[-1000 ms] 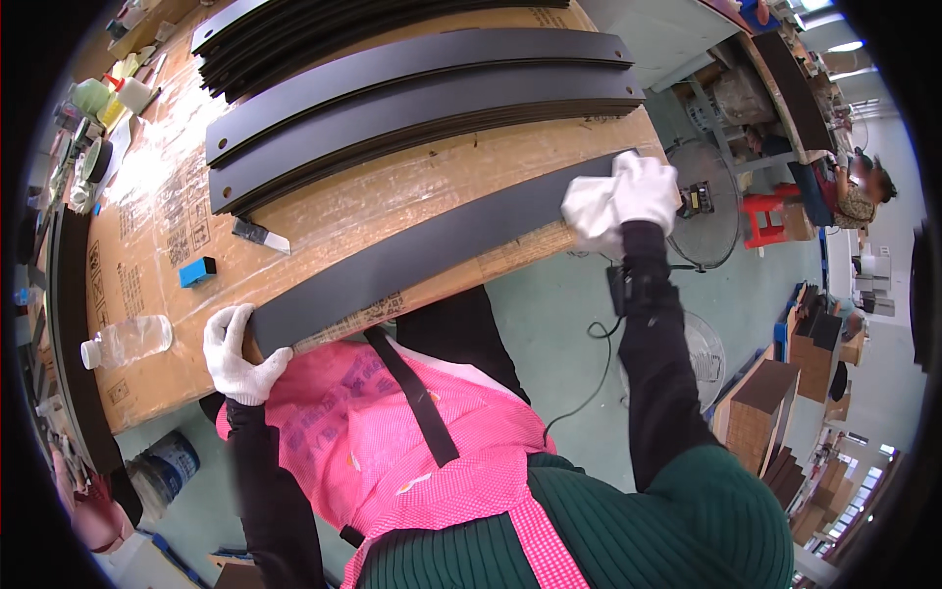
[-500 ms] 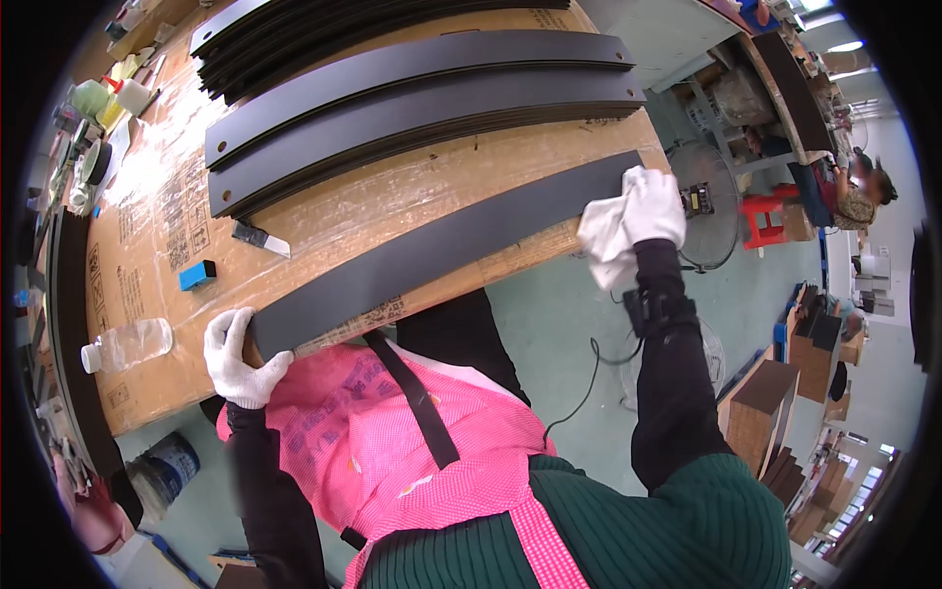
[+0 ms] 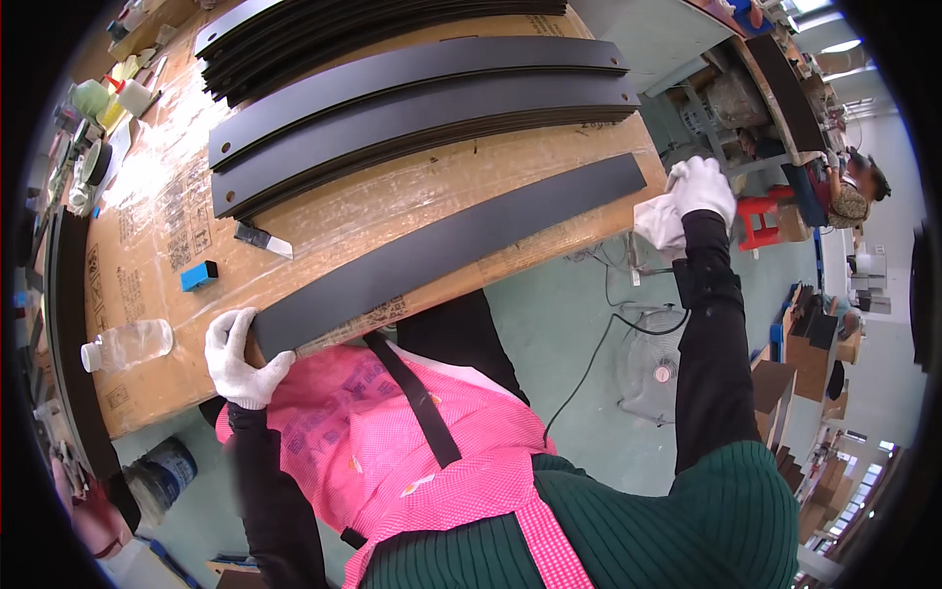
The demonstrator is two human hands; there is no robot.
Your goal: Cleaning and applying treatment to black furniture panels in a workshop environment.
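Observation:
A long dark grey strip panel (image 3: 451,250) lies flat along the near edge of the cardboard-covered table (image 3: 147,265). My left hand (image 3: 240,361), in a white glove, grips its left end, thumb and fingers on either side of the corner. Past the panel's right end, my gloved right hand (image 3: 703,188) is closed on a white cloth (image 3: 659,224), which hangs beside the table's corner, apart from the panel. Behind the panel are stacked similar strips (image 3: 422,118) with a hole near each end.
Another stack of dark strips (image 3: 383,18) lies farther back. On the table's left are a blue block (image 3: 198,276), a flat-bladed tool (image 3: 263,239), a clear bottle (image 3: 132,344) and a red-tipped squeeze bottle (image 3: 130,96). A fan (image 3: 653,368) and a red stool (image 3: 756,221) stand right; a person (image 3: 849,196) works beyond.
My right hand has moved right with the cloth, off the panel's right end and out past the table's corner. The left hand keeps its hold, and the panel lies in the same place.

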